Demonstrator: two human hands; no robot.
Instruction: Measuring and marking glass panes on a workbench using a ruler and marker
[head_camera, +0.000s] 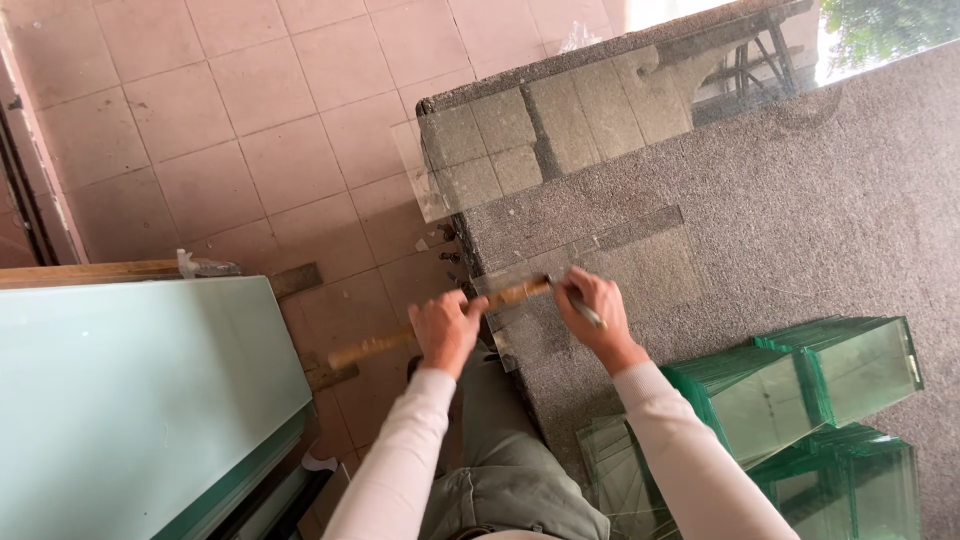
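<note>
Looking down: a person stands at the near edge of a grey carpeted table (800, 210), both arms in pale long sleeves reaching forward.
Left hand: the left hand (445, 330) is curled over a wooden straightedge (440, 325), fingers wrapped down around it and pressing it flat, knuckles up.
Straightedge: it runs at a slant from the floor side, low left, up to the table edge, its upper end lying on a small glass pane (560, 285).
Right hand: the right hand (595, 310) is closed in a pen-like pinch on a slim glass cutter (583, 308); thumb and fingers tight about the shaft, dark tip up against the straightedge's end, metal handle poking out toward the wrist.
Small pane: it lies flat on the carpet just at the table's near-left edge, under both hands, hard to trace because it is clear.
Big sheet: a larger glass sheet (520, 150) lies further up the table, overhanging the left corner and mirroring tiles and a frame.
Cut stacks: greenish stacks of cut glass (800, 390) stand on edge on the table to the right of the right forearm, with more loose panes (620, 475) lying flat by the elbow.
Left side: a wide pale green sheet (130, 400) rests on a wooden bench, well apart from the hands.
Floor: pinkish tiles (250, 130) show between bench and table.
</note>
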